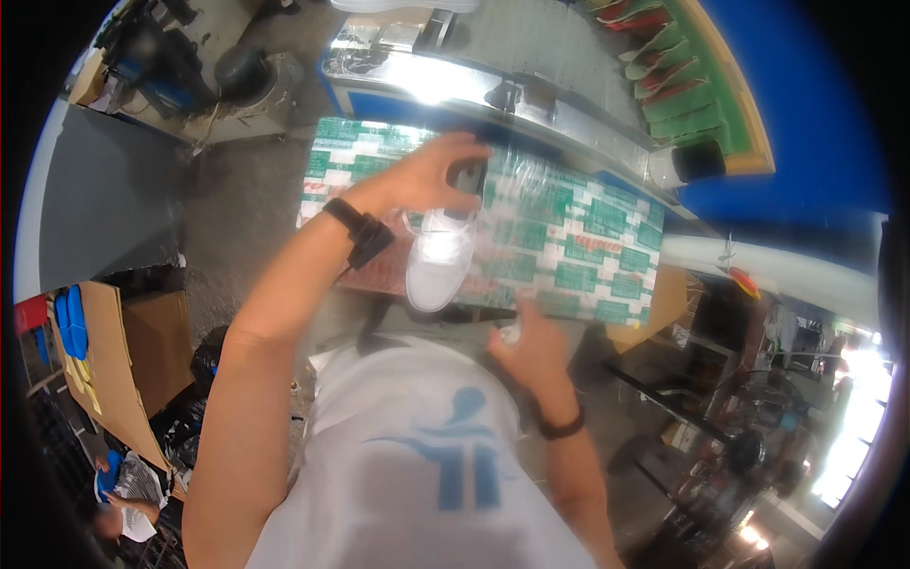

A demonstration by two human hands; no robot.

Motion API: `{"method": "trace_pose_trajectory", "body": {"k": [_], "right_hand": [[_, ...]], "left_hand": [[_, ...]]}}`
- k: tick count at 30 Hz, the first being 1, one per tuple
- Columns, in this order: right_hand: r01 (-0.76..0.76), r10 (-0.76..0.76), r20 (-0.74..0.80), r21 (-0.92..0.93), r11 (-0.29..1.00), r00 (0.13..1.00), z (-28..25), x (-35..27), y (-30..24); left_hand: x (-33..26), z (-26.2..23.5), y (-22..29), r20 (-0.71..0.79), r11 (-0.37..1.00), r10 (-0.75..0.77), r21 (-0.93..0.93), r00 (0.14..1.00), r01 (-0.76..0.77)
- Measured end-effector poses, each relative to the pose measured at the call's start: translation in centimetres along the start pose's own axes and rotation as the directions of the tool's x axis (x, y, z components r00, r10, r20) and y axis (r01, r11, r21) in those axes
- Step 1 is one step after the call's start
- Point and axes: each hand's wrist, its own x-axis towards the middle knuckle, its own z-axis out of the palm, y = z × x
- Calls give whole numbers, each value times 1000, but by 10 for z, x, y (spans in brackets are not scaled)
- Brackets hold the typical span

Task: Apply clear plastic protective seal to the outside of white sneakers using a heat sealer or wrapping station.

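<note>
White shoe gripped at heel by left hand fingers; right hand fingers' state unclear, by green-patterned table.

One white shoe, two wristbands, several shoe soles.

Left hand covers the white shoe's heel; right hand blurred

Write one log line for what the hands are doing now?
left hand: grips white shoe at heel | right hand: near table edge, contents unclear | shoe: over green-patterned table
</note>
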Motion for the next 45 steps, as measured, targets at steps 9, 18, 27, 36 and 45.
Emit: {"method": "trace_pose_trajectory", "body": {"k": [9,18,27,36,45], "right_hand": [[147,-42,-192,577,803,980,27,65,-40],[282,-243,-184,232,931,953,6,22,-69],[444,-389,-323,115,889,863,24,47,-77],[465,-414,-267,164,870,870,56,85,-85],[214,-257,7,528,822,966,21,23,-44]], "left_hand": [[-7,-3,13,63,998,-52,-43,997,55],[-4,-13,13,80,998,-67,3,995,67],[-8,-5,9,25,1000,-18,-24,1000,19],[-6,-3,9,21,1000,2,22,1000,-2],[-3,-5,6,21,1000,4,-2,1000,-4]]}}
